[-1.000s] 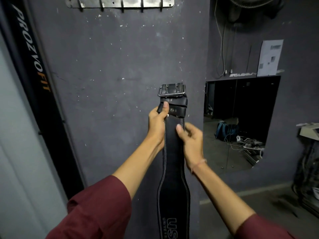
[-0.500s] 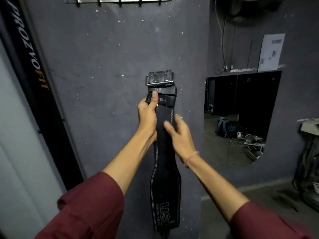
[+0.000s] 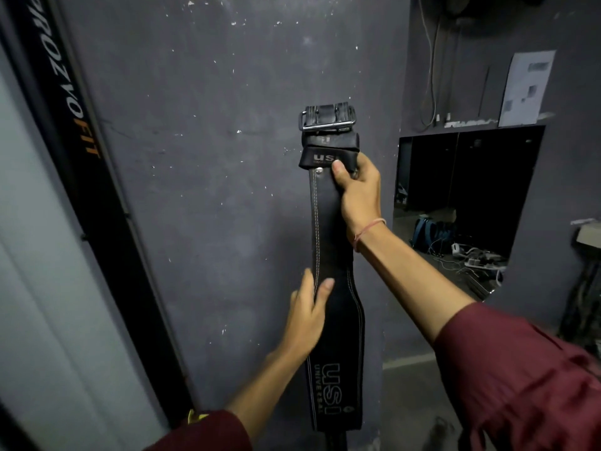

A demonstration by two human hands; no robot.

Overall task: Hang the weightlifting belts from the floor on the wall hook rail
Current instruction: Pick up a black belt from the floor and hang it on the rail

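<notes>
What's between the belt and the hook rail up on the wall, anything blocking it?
Nothing visible. Only bare grey wall lies above the belt; the rail is barely in view at the top edge.

My right hand (image 3: pixel 359 193) grips smooth black leather with a dull sheen, the belt (image 3: pixel 328 229) edged in pale stitching. Its buckle (image 3: pixel 327 120) is shiny metal. The wall (image 3: pixel 201 157) behind is matt grey paint, rough and chipped.

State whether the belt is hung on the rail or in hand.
In hand. The right hand grips the belt below its buckle; the left hand holds it lower down.
</notes>
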